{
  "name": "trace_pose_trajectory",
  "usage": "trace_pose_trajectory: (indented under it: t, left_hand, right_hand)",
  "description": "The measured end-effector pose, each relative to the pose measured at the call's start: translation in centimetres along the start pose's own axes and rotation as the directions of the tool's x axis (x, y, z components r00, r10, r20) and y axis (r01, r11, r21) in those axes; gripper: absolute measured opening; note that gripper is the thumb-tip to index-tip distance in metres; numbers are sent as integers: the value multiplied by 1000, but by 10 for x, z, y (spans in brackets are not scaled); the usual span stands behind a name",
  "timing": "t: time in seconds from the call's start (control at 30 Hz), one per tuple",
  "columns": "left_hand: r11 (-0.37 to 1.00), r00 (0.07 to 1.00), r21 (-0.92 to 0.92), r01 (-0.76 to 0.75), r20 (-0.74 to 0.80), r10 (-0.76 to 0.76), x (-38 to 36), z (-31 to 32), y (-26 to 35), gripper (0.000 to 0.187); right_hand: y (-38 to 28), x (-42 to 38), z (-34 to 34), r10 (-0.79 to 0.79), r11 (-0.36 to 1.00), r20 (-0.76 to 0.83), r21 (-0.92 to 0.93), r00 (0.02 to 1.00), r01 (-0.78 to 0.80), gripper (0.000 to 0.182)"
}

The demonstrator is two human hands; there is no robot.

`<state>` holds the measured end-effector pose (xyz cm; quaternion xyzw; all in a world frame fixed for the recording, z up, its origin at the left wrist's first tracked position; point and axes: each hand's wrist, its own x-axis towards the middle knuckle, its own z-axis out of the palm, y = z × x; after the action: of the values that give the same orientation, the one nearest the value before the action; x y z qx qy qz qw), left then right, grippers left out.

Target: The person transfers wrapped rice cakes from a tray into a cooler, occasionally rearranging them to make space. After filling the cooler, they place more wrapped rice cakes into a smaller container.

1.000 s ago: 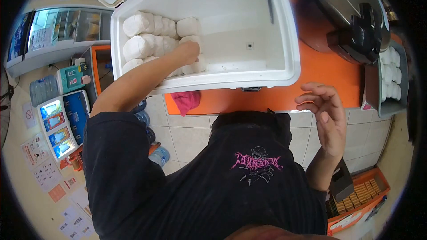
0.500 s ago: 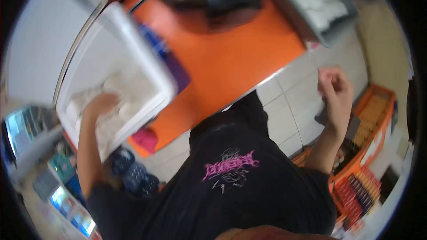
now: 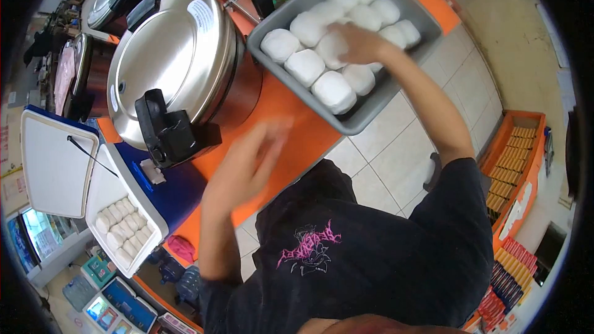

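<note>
A grey tub point(image 3: 297, 89) holds several white, rounded lumps that look like dough balls, set close together in rows. My right hand point(image 3: 362, 44) reaches into it from the right, fingers and thumb curved around one white dough ball point(image 3: 332, 49) near the middle. Over the orange table, left of the tub, my left hand point(image 3: 247, 158) is blurred by motion. Its fingers are stretched out with the thumb apart, and nothing shows in it. At the left, an open blue-and-white cooler point(image 3: 162, 226) contains several smaller white pieces point(image 3: 124, 226) in rows.
A large steel pot with a lid point(image 3: 164, 62) and black latch stands on the orange table point(image 3: 288, 127) between cooler and tub. More pots are behind it. A pink cloth point(image 3: 181, 248) lies by the cooler. Orange crates point(image 3: 516, 167) stand at the right on the tiled floor.
My left hand has come out of the cooler to above the table. My right hand has moved from beside the table into the grey tub. The view has swung toward the tub.
</note>
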<state>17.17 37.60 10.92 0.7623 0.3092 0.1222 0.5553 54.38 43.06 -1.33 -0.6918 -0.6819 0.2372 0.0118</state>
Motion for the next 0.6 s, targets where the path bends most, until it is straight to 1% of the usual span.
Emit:
trace_pose_trajectory:
  t: [0.03,0.07,0.1,0.13,0.2,0.23,0.27,0.3,0.33,0.37,0.4,0.43,0.47,0.5,0.53,0.57,0.6]
  left_hand:
    - [973,979,139,-186,-53,195,46,8,-15,40]
    - [980,984,156,-127,-107,144,86,16,-20,44]
    - [944,954,240,-226,-143,265,130,22,-29,48]
    - [892,910,325,-315,-165,381,171,26,-42,52]
    - [792,905,510,-334,-62,421,241,36,-75,60]
    - [750,958,628,-205,-29,287,265,40,-82,63]
    - [673,990,734,-84,-15,140,283,41,-83,66]
    - [674,990,733,-85,-15,141,299,40,-84,66]
    - [613,1000,790,-7,19,-14,312,39,-82,68]
    - [537,984,841,61,39,-172,317,39,-78,71]
    - [542,984,837,69,34,-177,319,40,-75,71]
    - [517,977,849,106,8,-213,318,41,-68,71]
    - [489,968,861,144,-20,-249,316,41,-66,72]
    - [489,965,859,155,-27,-260,319,39,-72,72]
    - [523,982,845,114,-17,-187,322,34,-75,69]
    - [554,993,830,70,-7,-115,320,32,-80,66]
    - [557,992,826,81,-10,-129,315,31,-87,66]
  right_hand:
    - [-15,2,5,-9,1000,-2,4,1000,9,91]
    - [-31,0,9,61,994,-23,-89,998,-62,92]
    - [-37,-3,12,126,974,-49,-181,991,-133,93]
    - [-34,-3,20,118,976,-51,-177,992,-125,93]
    - [-24,-3,31,20,992,-146,-124,989,-38,92]
    - [-16,-9,28,-22,999,-196,-50,980,13,87]
    - [-2,-12,25,-24,999,-196,-50,980,14,87]
    - [15,-17,22,12,991,-227,135,974,19,87]
    - [31,-21,18,51,949,-249,313,967,31,87]
    - [39,-31,3,141,864,-152,502,978,-46,85]
    - [44,-46,-6,135,866,-145,498,980,-46,85]
    - [44,-68,-12,145,467,-128,883,981,46,81]
    - [43,-86,-16,145,-82,-104,990,984,117,77]
    - [42,-99,-20,135,-85,-95,991,986,107,77]
    - [39,-109,-22,49,-333,-156,929,986,164,70]
    - [39,-115,-20,-14,-565,-229,805,973,181,64]
    - [40,-118,-17,-20,-570,-216,805,976,166,64]
